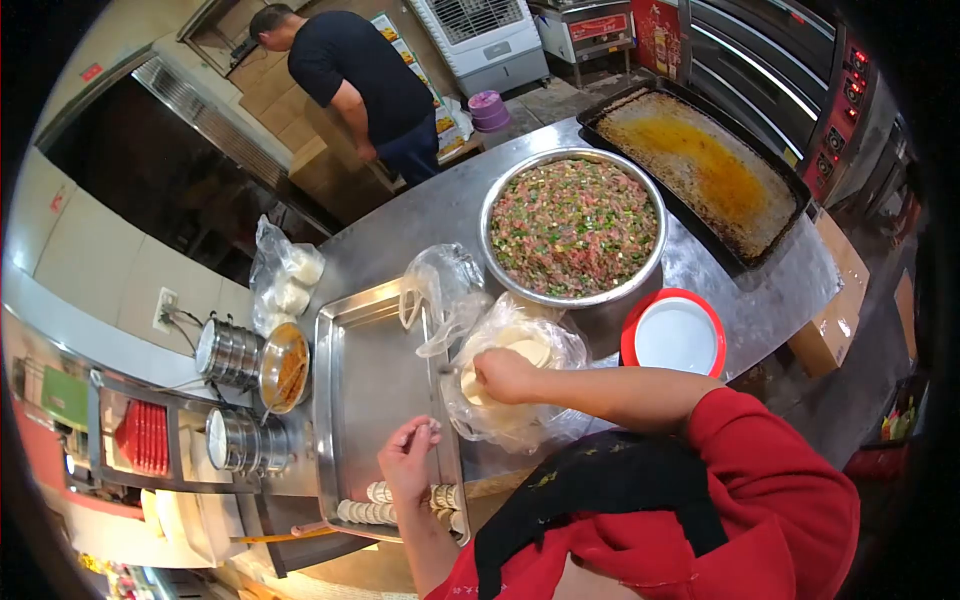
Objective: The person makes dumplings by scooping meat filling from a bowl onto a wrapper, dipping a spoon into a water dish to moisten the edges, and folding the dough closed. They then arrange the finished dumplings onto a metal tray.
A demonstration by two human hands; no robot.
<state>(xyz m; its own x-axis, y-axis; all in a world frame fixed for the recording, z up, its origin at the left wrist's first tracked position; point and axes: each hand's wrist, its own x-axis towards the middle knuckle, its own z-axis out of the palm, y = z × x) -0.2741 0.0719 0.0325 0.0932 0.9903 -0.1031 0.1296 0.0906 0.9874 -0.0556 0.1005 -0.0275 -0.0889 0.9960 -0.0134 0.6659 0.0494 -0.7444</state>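
Here, two bare hands over a metal surface [395,237]. Right hand [508,376], centre of frame: fingers curled down narrow upon pale dough rounds [533,351], which lie in an opened clear plastic bag [505,432]; whether a round is gripped, cannot tell. Left hand [408,462], lower centre: raised over the tray, fingers drawn close together, tips pale; anything between them, cannot tell. Metal tray [375,410], left of centre: rectangular, bare across most of its floor, with rows of pleated dough pieces [366,512] at its lower end, partly hidden by the left wrist. Metal bowl [485,217], upper centre: round, filled with minced filling [573,225], pink flecked with green. White dish [678,338], right of centre: set within a red rim. Black baking pan [735,258], upper right: floor stained yellow. Shallow bowl [268,366], left of frame: orange-brown contents, beside two steel containers [228,352]. Person [370,90], upper left: dark clothing, bent forward
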